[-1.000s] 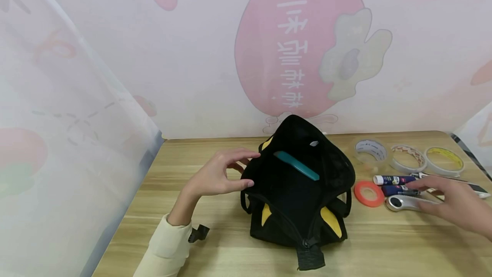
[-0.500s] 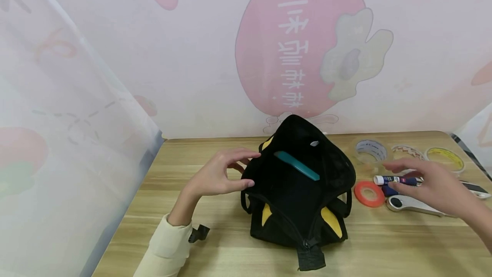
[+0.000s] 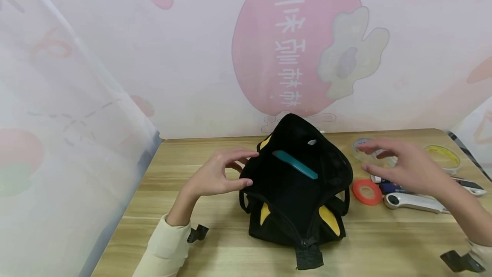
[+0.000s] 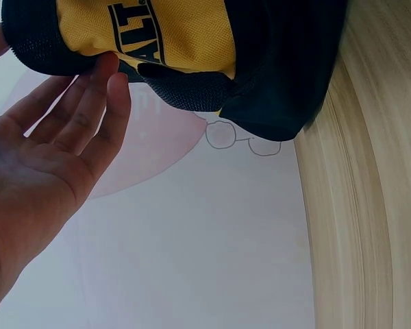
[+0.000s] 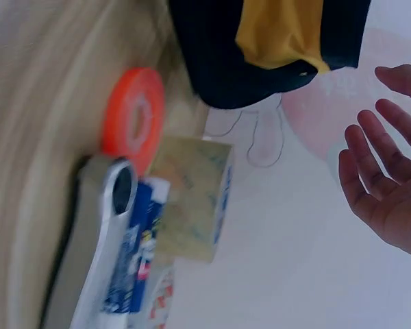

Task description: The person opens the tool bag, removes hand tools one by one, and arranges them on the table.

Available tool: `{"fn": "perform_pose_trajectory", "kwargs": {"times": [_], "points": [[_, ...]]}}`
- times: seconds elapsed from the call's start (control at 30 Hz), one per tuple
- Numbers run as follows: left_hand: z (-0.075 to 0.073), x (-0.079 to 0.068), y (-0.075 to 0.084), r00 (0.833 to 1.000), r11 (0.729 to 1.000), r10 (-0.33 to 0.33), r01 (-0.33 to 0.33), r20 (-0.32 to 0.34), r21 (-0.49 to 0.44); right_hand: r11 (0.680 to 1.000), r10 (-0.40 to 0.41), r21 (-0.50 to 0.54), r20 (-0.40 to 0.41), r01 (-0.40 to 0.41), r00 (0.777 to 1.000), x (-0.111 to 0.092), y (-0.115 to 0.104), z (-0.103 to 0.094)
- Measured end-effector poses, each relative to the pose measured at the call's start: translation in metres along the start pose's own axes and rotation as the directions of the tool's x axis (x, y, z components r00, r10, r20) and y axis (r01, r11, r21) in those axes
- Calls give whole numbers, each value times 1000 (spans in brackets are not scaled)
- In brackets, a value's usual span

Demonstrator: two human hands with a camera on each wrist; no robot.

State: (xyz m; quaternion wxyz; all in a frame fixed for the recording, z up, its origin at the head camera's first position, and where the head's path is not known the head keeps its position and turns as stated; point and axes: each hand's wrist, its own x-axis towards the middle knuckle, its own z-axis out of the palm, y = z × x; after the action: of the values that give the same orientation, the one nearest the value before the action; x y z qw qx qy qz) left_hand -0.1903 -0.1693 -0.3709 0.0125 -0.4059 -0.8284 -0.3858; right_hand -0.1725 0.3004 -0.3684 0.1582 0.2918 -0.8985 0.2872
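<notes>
A black and yellow bag (image 3: 276,230) stands unzipped at mid-table, its mouth wide. My left hand (image 3: 217,174) holds the left side of its rim, thumb at the front and index fingertip farther back; in the left wrist view the other fingers lie against the outside. Inside the bag is a long teal object (image 3: 296,165). Fingers spread and lightly bent, my right hand (image 3: 407,168) hovers right of the bag and holds nothing visible. Under it lie dark blue glue sticks (image 3: 392,188), partly hidden, and a silver-handled tool (image 3: 415,202).
A red tape roll (image 3: 357,191) lies between the bag and the glue sticks. Clear tape rolls stand behind, one with a yellow core (image 3: 449,168), another (image 5: 192,199) partly covered by my right hand in the head view. A grey-and-white tool (image 3: 472,187) lies far right.
My right hand has lifted from among the tools at the right and moved left toward the bag. My left hand has stayed at the rim.
</notes>
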Motion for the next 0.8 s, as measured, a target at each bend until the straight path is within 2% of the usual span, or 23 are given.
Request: {"fn": "perform_pose_trajectory", "kwargs": {"times": [0.13, 0.27, 0.43, 0.6, 0.8], "points": [[0, 1, -1, 1000, 1000, 9, -9, 0, -6, 1000, -18, 9, 13, 18, 1000, 16, -13, 0], [0, 2, -1, 1000, 1000, 15, -15, 1, -8, 1000, 3, 13, 27, -4, 1000, 27, -24, 3], [1, 2, -1, 1000, 1000, 6, -6, 1, -11, 998, -20, 64, 28, 19, 999, 43, -35, 10], [2, 3, -2, 1000, 1000, 6, -6, 3, -8, 992, -71, 105, 35, 67, 997, 57, -41, 19], [2, 3, -3, 1000, 1000, -6, 6, 3, -7, 991, -59, 126, 72, 50, 996, 72, -48, 31]]}}
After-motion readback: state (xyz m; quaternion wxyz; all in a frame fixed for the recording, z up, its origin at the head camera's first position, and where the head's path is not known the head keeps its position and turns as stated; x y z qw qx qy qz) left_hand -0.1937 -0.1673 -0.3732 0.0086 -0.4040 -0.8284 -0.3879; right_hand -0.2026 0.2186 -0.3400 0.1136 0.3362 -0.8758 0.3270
